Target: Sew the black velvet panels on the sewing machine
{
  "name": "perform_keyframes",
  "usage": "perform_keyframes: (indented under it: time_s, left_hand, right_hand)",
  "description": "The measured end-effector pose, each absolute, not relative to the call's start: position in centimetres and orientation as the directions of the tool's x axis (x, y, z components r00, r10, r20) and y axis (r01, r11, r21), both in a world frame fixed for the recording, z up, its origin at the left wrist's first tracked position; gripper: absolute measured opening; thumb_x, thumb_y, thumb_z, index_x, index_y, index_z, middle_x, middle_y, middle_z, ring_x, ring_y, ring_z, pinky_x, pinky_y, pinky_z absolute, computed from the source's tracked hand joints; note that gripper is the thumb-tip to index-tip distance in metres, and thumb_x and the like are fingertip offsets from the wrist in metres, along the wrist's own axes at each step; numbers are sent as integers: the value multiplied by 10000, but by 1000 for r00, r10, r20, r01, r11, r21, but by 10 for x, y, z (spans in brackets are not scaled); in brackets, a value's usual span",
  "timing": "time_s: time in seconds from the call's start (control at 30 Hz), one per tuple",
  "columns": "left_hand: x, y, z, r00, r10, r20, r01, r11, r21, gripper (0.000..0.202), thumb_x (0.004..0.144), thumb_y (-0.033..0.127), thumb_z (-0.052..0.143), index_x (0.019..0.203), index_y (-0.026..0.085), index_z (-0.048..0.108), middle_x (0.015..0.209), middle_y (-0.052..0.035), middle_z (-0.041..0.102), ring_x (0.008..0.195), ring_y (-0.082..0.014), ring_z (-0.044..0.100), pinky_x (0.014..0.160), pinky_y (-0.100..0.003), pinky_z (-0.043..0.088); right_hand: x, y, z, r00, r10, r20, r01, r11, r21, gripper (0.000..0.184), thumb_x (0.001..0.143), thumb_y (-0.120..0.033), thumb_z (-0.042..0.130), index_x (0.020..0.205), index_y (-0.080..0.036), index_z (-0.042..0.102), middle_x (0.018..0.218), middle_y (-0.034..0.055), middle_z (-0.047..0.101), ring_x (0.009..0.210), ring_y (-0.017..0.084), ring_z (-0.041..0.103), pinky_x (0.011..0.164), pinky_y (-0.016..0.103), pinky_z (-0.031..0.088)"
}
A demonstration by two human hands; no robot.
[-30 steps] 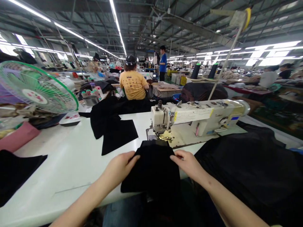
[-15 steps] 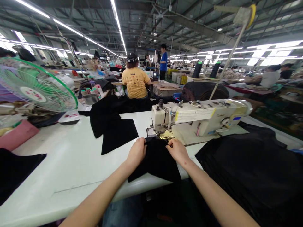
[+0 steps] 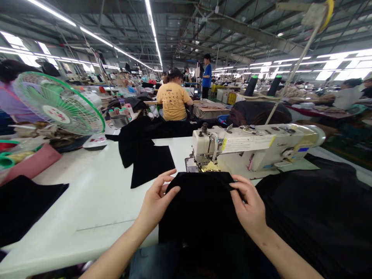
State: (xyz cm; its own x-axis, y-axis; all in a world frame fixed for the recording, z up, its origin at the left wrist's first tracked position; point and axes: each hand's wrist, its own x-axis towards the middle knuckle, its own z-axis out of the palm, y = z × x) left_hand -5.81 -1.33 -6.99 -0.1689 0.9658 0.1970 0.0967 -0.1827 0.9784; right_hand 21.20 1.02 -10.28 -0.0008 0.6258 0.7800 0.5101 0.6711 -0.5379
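Observation:
Between my hands hangs a black fabric piece (image 3: 203, 205), its top edge stretched just in front of the sewing machine (image 3: 203, 145). My left hand (image 3: 158, 193) grips the upper left corner between thumb and fingers. At the upper right corner, my right hand (image 3: 248, 199) pinches the cloth, fingers closed on it. The lower part of the piece drops over the table's front edge and blends with the dark area below. The machine's needle area is partly hidden behind the cloth's top edge.
Black cut pieces (image 3: 152, 164) lie left of the machine, and another black piece (image 3: 26, 209) at far left. A large black fabric stack (image 3: 316, 209) sits right. A green fan (image 3: 59, 104) stands on the white table (image 3: 95, 193). A person in yellow (image 3: 173, 100) sits ahead.
The black piece has come away from beneath the machine's needle area, toward me and upward. Both hands have moved nearer and farther apart, still holding it. The view has shifted slightly left.

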Motion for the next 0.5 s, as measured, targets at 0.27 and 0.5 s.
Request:
perform_keyframes:
  time_s: [0.27,0.5]
  left_hand:
    - [-50,-19,-59,107,989,-105,-399,139,906,301,728,329,824,988,191,765,1171,-80,725,1053,-216,660,961,-284,475]
    - [-42,-15,-56,-116,989,90,-63,-98,993,196,701,380,809,825,229,811,888,-62,768,873,-230,680,833,-321,517]
  right_hand:
    - [232,-12,-91,21,641,767,434,686,-584,194,917,-131,608,1039,-265,678,1088,28,705,1056,186,664,940,299,523]
    - [234,-10,-80,158,787,597,390,505,-770,131,885,-336,683,979,-263,740,1039,34,725,959,206,693,820,270,565]
